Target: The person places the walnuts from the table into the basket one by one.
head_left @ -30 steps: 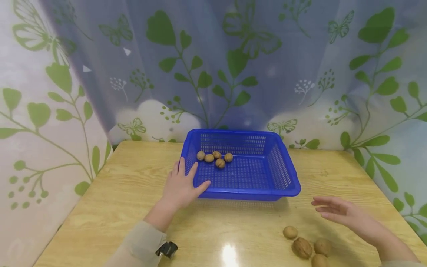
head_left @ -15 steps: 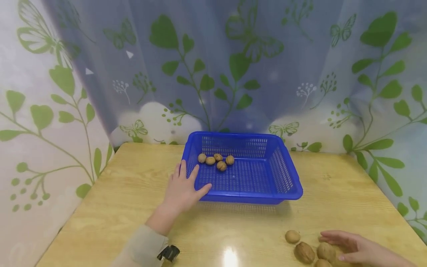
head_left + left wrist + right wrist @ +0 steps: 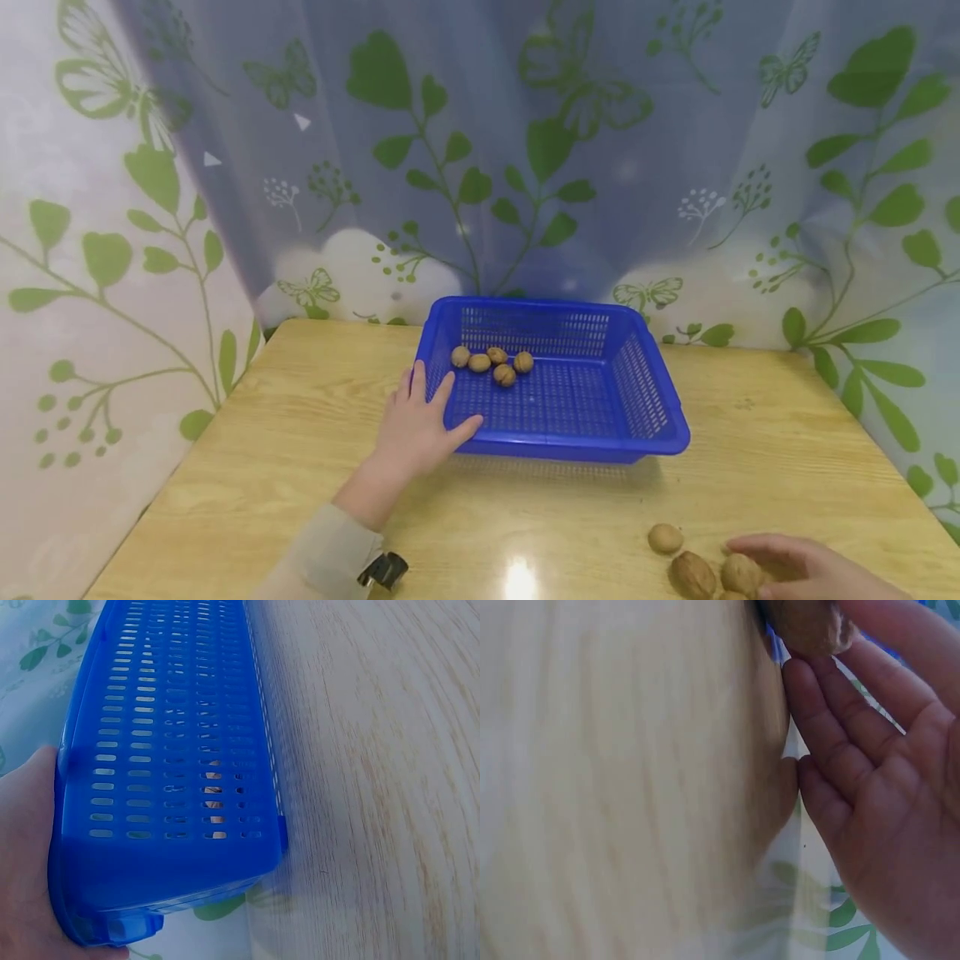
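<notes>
My left hand (image 3: 414,429) rests on the near left corner of a blue plastic basket (image 3: 558,446), fingers spread over the rim. In the left wrist view, this hand (image 3: 22,862) lies along the rim beside the slotted wall. At lower right, my right hand (image 3: 821,571) has thumb and fingers on either side of a walnut (image 3: 741,573). The right wrist view shows the walnut (image 3: 806,626) between thumb and fingers, partly cut off, with the other fingertips near the table. Beside it lie a dark wrinkled walnut (image 3: 692,575), a paler one (image 3: 665,538) and one cut by the frame edge.
Several walnuts (image 3: 505,375) lie in the basket's left part. The wooden table (image 3: 300,467) ends at a leaf-printed curtain (image 3: 480,167) behind the basket, and printed sheets hang at both sides.
My right hand has moved down and toward me, from beside the basket to the loose walnuts, and its fingers have closed in around one. The left hand has stayed on the rim.
</notes>
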